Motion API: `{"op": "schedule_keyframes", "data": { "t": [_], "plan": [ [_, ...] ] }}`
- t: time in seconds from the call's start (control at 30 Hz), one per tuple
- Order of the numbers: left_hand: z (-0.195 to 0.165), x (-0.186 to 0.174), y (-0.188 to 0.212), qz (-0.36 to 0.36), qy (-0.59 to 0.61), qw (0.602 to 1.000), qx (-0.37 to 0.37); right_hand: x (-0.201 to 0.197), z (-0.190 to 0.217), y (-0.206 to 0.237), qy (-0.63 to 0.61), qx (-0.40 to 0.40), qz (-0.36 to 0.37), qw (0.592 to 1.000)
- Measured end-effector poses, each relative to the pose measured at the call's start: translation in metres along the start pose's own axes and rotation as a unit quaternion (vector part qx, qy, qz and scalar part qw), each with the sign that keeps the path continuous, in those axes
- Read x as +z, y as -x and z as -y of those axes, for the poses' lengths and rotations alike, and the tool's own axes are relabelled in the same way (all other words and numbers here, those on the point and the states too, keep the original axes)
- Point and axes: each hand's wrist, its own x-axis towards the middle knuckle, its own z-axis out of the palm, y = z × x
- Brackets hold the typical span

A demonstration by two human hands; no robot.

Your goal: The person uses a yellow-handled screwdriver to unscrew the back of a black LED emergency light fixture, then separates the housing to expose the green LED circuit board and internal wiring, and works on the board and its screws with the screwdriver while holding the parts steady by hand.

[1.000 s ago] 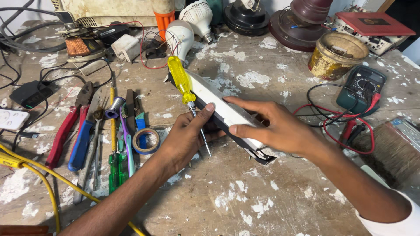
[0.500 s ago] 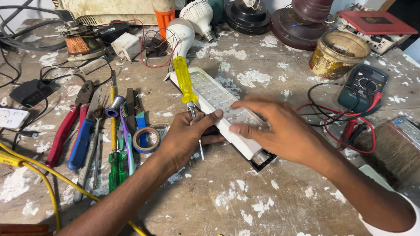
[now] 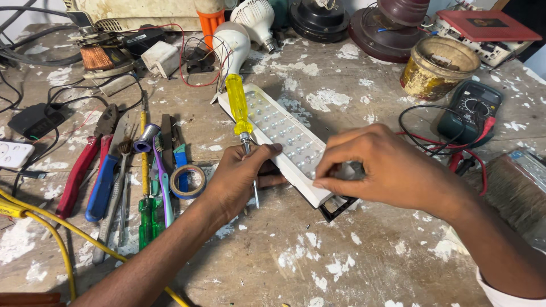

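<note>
I look down on a paint-spattered wooden workbench. A long white plastic LED lamp panel with rows of small bulbs lies diagonally, its long axis running from upper left, away from me, to lower right, near me. My right hand covers the panel's near end, fingers curled down pinching its edge. My left hand sits just left of that end, closed around the metal shaft of a yellow-handled screwdriver whose handle lies across the panel, pointing away. Both hands meet at the near end; the right is on it.
</note>
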Motion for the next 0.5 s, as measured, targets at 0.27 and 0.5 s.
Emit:
{"op": "schedule_keyframes", "data": {
  "t": [0.27, 0.5],
  "plan": [
    [-0.009, 0.005, 0.006, -0.004, 0.001, 1.000, -0.003, 0.003, -0.020, -0.006, 0.000, 0.085, -0.077, 0.993],
    [-0.014, 0.007, 0.007, 0.009, -0.005, 1.000, -0.009, 0.021, -0.061, -0.010, -0.270, 0.156, -0.035, 0.950]
  ]
}}
